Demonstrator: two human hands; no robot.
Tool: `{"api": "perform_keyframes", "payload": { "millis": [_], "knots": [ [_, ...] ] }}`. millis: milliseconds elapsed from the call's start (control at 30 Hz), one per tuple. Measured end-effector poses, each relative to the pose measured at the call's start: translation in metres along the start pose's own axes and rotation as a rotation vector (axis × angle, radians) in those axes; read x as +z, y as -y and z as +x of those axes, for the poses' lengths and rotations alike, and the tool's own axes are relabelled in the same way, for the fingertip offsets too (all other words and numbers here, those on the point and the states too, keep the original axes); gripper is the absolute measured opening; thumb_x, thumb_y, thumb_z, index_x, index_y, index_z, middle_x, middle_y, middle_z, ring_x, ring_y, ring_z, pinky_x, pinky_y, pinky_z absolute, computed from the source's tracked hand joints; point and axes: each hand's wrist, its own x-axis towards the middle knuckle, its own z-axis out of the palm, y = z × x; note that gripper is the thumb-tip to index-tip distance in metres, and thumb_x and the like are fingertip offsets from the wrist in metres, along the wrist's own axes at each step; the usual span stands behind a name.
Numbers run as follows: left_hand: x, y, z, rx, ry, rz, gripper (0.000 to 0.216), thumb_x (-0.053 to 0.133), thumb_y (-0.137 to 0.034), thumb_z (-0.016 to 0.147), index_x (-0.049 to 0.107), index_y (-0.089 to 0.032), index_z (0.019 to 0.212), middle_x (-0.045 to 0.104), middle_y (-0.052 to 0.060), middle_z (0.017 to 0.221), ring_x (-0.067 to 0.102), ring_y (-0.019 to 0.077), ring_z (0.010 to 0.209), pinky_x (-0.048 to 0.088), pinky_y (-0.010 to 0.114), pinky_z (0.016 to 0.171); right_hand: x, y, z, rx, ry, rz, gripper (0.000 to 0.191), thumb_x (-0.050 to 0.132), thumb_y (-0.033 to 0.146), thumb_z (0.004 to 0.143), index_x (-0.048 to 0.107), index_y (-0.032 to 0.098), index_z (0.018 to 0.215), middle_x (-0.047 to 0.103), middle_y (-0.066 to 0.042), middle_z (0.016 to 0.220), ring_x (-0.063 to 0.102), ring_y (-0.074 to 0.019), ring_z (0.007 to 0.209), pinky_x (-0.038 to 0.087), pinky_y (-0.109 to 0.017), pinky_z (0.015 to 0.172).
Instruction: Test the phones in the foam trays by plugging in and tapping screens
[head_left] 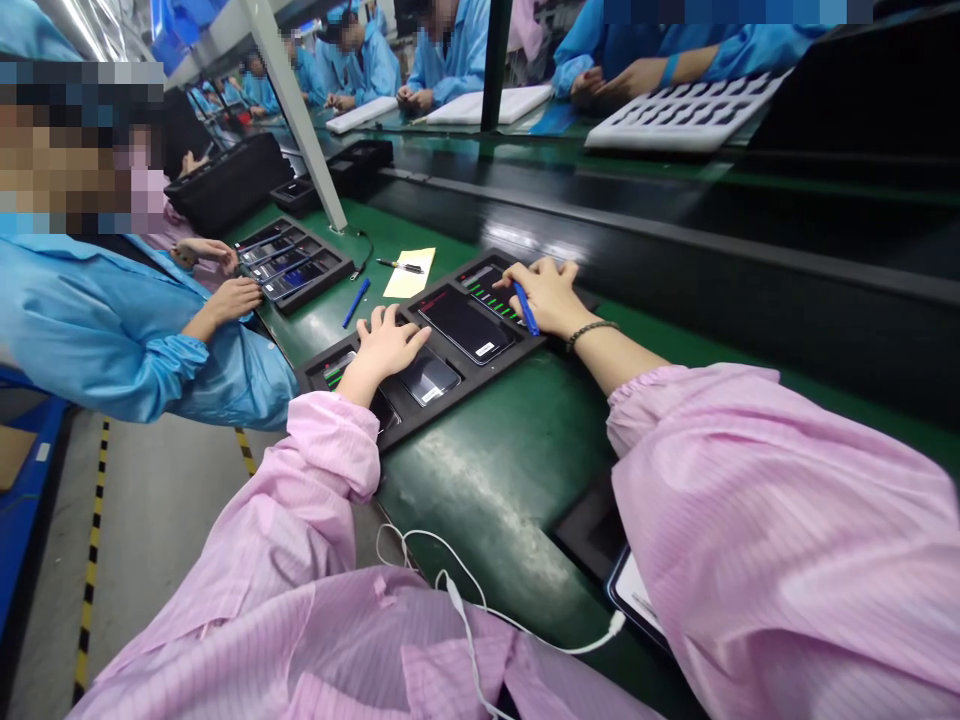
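Before me a dark foam tray (480,378) holds several smartphones in its cut-outs. My left hand (384,348) rests with fingers spread over its left part, above a phone (429,378) with a white label. A larger phone (466,325) with a dark screen lies between my hands. My right hand (546,295) is closed around a blue pen (526,310), with a finger reaching to the phone (491,292) at the tray's far right, whose screen shows green marks. My left hand and wrist partly hide the phones at the left end.
A yellow note (411,272) with a black pen (400,266) and another blue pen (355,303) lie beyond the tray. At left, a co-worker's hands (229,300) touch another phone tray (300,268). A white cable (525,628) runs near my lap to a device (637,590) under my right sleeve.
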Motion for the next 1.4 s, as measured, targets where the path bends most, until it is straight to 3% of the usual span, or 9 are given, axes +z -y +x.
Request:
{"api": "perform_keyframes", "payload": {
  "millis": [200,467,700,1067,1400],
  "knots": [
    [0.000,-0.001,-0.003,0.017,0.006,-0.016,0.057,0.024,-0.055,0.104,0.070,-0.032,0.127,0.031,0.010,0.165,0.020,0.0362,0.154,0.021,0.066,0.119,-0.002,0.004,0.000,0.025,0.039,0.001,0.039,0.044,0.024,0.078,0.053,0.020,0.116,0.065,-0.017,0.115,0.045,-0.0375,0.114,0.023,-0.064,0.103],
    [0.000,-0.003,-0.005,0.015,-0.007,-0.020,0.057,0.025,-0.055,0.104,0.071,-0.032,0.126,0.032,0.009,0.165,0.019,0.0374,0.153,0.020,0.066,0.120,0.007,-0.005,0.007,0.235,0.007,-0.027,0.043,0.041,0.035,0.085,0.048,0.013,0.121,0.055,-0.024,0.120,0.041,-0.0446,0.119,0.027,-0.066,0.100],
    [-0.001,-0.005,-0.007,0.093,0.010,-0.041,0.053,0.029,-0.054,0.104,0.074,-0.031,0.120,0.031,0.006,0.165,0.019,0.0348,0.153,0.019,0.063,0.121,0.012,-0.015,0.010,0.263,0.003,0.020,0.040,0.042,0.039,0.087,0.049,0.013,0.116,0.056,-0.023,0.113,0.043,-0.0438,0.115,0.025,-0.065,0.102],
    [0.000,-0.006,-0.005,0.043,0.022,-0.058,0.056,0.026,-0.054,0.104,0.072,-0.031,0.123,0.031,0.008,0.165,0.019,0.0337,0.153,0.019,0.062,0.121,0.013,-0.016,0.010,0.279,-0.004,0.021,0.050,0.037,0.057,0.092,0.048,0.014,0.116,0.057,-0.022,0.108,0.049,-0.0429,0.110,0.028,-0.062,0.101],
    [0.000,0.000,-0.003,0.028,0.009,-0.084,0.063,0.023,-0.056,0.104,0.079,-0.026,0.105,0.036,0.009,0.162,0.020,0.0369,0.152,0.022,0.062,0.120,0.009,-0.010,0.007,0.267,0.008,0.001,0.049,0.034,0.058,0.093,0.048,0.015,0.112,0.059,-0.021,0.108,0.051,-0.0416,0.108,0.029,-0.060,0.101]
  ]
}}
